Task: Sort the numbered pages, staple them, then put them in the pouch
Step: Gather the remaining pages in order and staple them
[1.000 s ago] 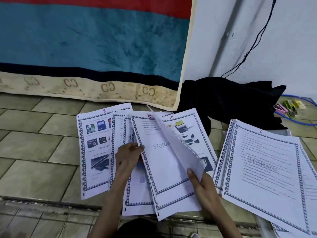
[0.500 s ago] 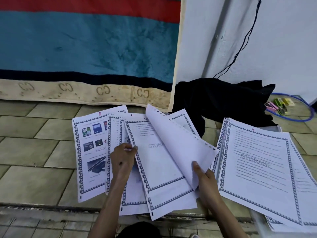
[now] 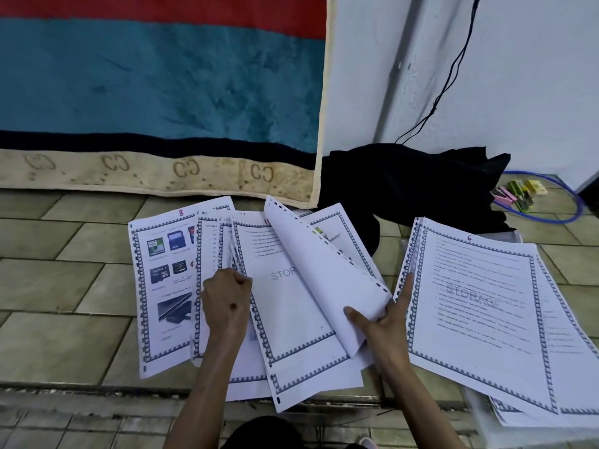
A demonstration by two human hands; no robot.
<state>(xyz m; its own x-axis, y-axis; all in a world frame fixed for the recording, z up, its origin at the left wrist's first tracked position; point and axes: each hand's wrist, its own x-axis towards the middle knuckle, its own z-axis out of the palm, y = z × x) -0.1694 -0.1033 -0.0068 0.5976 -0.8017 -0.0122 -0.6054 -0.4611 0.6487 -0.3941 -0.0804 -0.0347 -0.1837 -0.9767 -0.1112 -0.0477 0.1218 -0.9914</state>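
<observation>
I am looking down at a tiled floor [image 3: 58,286] where printed pages are lying in two groups. The nearer group, a fan of pages [image 3: 291,335], is spreading out in front of me, its leftmost sheet, page 8 [image 3: 162,286], showing pictures of memory cards and a pink handwritten 8 at the top. My left hand [image 3: 227,303] is resting on the fan with its fingers curled together, pinching the left edge of a sheet that bears the grey word STORAGE. My right hand [image 3: 385,319] is clamping a lifted page [image 3: 324,277]: the thumb is pressing on its blank white back while the fingers are sitting behind it, and the sheet is curving up and over toward the right. The forefinger of this hand is touching the left edge of the second group, a pile of pages [image 3: 479,306] just to the right, topped by a sheet numbered 6 in pink. Beyond the papers, a striped blanket [image 3: 155,92] in red, teal and beige is hanging to the floor. A black cloth [image 3: 415,189] is lying heaped against the white wall [image 3: 534,76], with a thin black cable [image 3: 453,59] running down to it. I cannot make out a pouch or a stapler with certainty.
</observation>
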